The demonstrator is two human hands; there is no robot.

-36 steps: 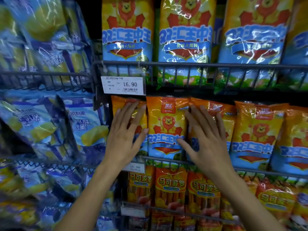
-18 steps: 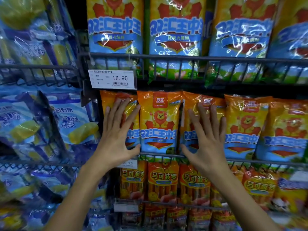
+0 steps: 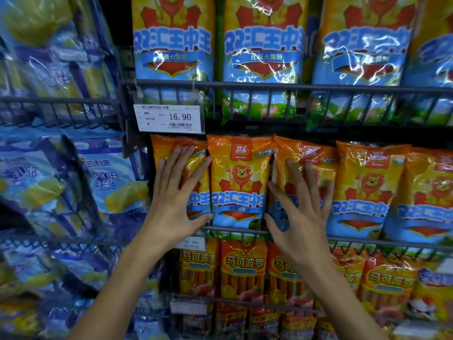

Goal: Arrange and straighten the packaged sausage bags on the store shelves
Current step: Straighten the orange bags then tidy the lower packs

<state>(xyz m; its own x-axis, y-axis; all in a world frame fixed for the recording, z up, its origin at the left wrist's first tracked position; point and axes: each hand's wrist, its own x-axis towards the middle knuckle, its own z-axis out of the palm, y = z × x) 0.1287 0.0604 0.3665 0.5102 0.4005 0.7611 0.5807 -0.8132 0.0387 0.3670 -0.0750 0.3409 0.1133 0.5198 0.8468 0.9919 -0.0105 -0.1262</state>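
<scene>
A row of orange-and-blue sausage bags with a lion picture stands on the middle wire shelf. My left hand lies flat, fingers spread, on the leftmost bag. My right hand presses with straight spread fingers on the third bag. Between the two hands stands the second bag, upright and facing front, with each thumb at one of its lower edges. Two further bags stand to the right.
Larger bags of the same brand fill the upper wire shelf. A price tag reading 16.90 hangs on its front. Orange sausage packs stand on the lower shelf. Blue corn-sausage bags fill the racks at left.
Both hands stay on the same bags beside the middle one; the right hand's fingers have spread and shifted a little up the third bag. The camera has moved closer.
</scene>
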